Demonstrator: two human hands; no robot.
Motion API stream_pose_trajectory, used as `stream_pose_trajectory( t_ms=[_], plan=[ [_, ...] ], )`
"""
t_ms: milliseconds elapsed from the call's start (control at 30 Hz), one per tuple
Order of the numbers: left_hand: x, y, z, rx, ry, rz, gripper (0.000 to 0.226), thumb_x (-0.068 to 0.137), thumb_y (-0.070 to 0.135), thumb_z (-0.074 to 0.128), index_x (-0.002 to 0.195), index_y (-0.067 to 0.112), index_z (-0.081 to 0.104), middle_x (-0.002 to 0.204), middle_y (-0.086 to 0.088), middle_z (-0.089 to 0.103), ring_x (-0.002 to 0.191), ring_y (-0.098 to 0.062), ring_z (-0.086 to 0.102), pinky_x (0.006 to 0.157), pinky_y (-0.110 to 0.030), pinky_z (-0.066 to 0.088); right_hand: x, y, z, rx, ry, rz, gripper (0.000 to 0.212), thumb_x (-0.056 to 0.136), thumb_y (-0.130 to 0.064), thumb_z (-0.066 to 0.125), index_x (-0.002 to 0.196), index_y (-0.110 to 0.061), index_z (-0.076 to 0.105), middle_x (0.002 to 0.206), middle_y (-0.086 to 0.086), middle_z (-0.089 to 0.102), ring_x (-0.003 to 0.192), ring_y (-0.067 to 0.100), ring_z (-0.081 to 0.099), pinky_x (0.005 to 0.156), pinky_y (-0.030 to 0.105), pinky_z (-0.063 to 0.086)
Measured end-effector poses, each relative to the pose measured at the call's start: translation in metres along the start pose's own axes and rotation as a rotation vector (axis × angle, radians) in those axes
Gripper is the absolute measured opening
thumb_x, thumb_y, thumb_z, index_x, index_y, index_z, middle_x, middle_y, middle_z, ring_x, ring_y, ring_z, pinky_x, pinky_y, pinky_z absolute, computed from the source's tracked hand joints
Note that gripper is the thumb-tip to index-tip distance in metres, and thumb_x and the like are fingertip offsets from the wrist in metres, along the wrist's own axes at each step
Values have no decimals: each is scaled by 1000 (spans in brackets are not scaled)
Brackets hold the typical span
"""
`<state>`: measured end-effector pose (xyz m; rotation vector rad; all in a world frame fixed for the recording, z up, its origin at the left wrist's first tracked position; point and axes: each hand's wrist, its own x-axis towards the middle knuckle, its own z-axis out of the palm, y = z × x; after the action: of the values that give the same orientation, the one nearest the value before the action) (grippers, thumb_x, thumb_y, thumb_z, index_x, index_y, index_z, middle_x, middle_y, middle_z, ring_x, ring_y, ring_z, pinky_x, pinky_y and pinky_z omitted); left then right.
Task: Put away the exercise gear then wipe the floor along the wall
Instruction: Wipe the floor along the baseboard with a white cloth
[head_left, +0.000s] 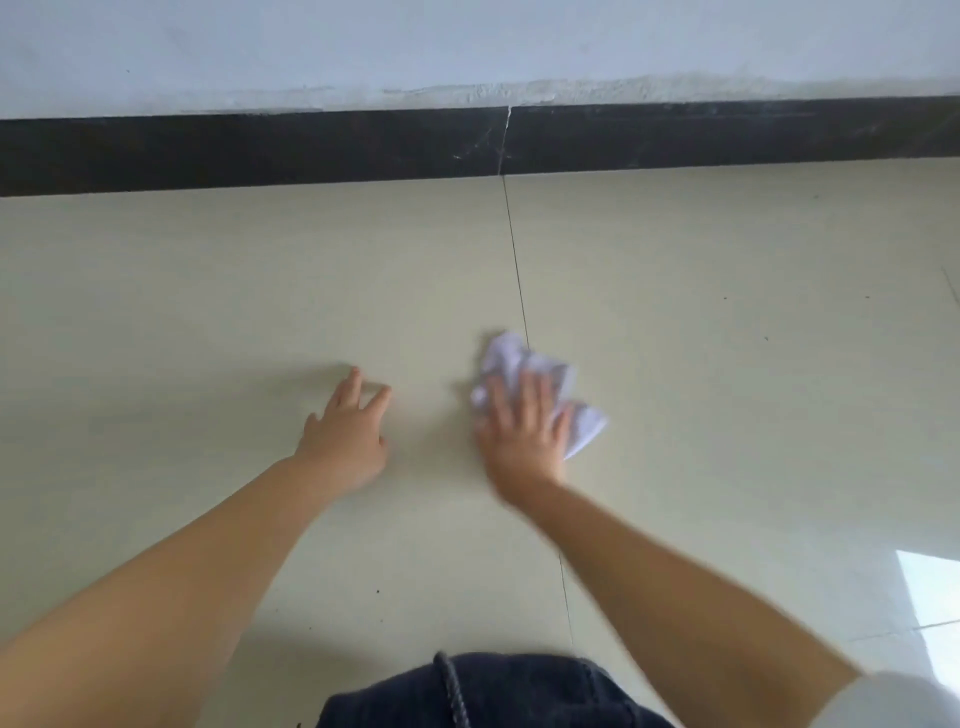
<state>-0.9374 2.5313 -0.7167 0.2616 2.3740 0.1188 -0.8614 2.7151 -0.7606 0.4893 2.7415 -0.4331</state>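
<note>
Plainly we plant our left hand (347, 434) on the pale floor (208, 312), fingers spread and holding nothing, as a prop for our weight while we lean toward the wall (467, 47). Just right of it, our right hand (522, 436) presses the crumpled white cloth (524, 364) flat with straight fingers on the tile seam (517, 270), short of the dark skirting (260, 150).

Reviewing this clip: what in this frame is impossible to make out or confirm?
- Head view: the exercise gear is nowhere in frame, so whether it was put away cannot be told.
- Right hand and white cloth are motion-blurred; its palm hides the cloth's middle.
- Left hand: whether its palm touches the floor is unclear.
- Dark specks on the floor are too small to identify.
- The wall is cut off by the top edge.
</note>
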Motion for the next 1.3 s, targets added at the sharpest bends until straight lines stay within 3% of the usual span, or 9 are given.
stream_pose_trajectory(
  t_ms=[100,200,367,567,800,867,1067,1200,1300],
  plan=[
    [-6,4,1,26,-1,-49,60,96,24,40,150,28,14,159,-2,-14,147,-23,-5,114,-55,15,-61,-41,24,-161,-259,-392,57,101,-44,13,149,-31,-16,153,1,-30,139,24,-33,114,56,-9],
    [-13,6,6,35,-52,-63,61,97,24,40,150,30,11,159,-3,-12,147,-27,-3,112,-58,17,-55,-18,8,-178,-267,-472,55,98,-46,3,148,-34,-15,150,-7,-32,141,17,-29,115,47,-17],
    [-17,9,21,48,-43,-77,66,97,21,38,151,30,2,157,-7,-21,146,-30,-11,112,-54,23,-31,93,-20,46,-59,162,53,102,-43,16,149,-40,-8,159,-8,-15,145,11,-18,116,44,-14],
    [-17,7,24,71,-32,-55,67,96,22,38,151,31,-1,157,-7,-22,146,-29,-11,113,-52,23,-46,113,-25,129,7,476,57,101,-43,21,151,-33,-4,160,1,-13,147,19,-15,118,50,-7],
    [-10,5,16,62,-67,-63,65,96,24,40,151,27,6,159,-8,-14,147,-32,-3,115,-48,22,-116,-24,35,-134,-373,-550,62,91,-49,1,150,-33,-10,152,-3,-30,135,22,-37,108,51,-24],
    [-10,2,14,58,-79,-65,63,96,23,39,151,26,8,159,-8,-13,146,-33,-1,116,-47,21,-109,-13,24,-178,-348,-637,58,94,-45,4,149,-35,-11,152,-5,-28,136,21,-34,103,47,-29],
    [-17,-6,17,82,-70,-41,62,97,22,34,151,30,4,159,-3,-16,147,-26,-3,113,-46,26,-71,129,0,-174,34,-30,58,96,-38,10,151,-34,-8,159,4,-17,144,27,-17,115,60,5],
    [-19,-1,22,76,-50,-43,61,98,22,33,151,28,3,158,-6,-16,147,-28,-4,114,-46,25,-67,141,-18,107,23,513,55,100,-46,12,149,-36,-12,159,1,-18,145,20,-19,118,51,-7],
    [-19,-2,22,69,-52,-42,62,97,21,33,151,29,3,158,-4,-17,147,-27,-5,114,-45,25,-89,83,9,24,61,359,58,98,-42,10,147,-34,-21,157,6,-21,141,25,-28,112,54,-17]
  ],
)
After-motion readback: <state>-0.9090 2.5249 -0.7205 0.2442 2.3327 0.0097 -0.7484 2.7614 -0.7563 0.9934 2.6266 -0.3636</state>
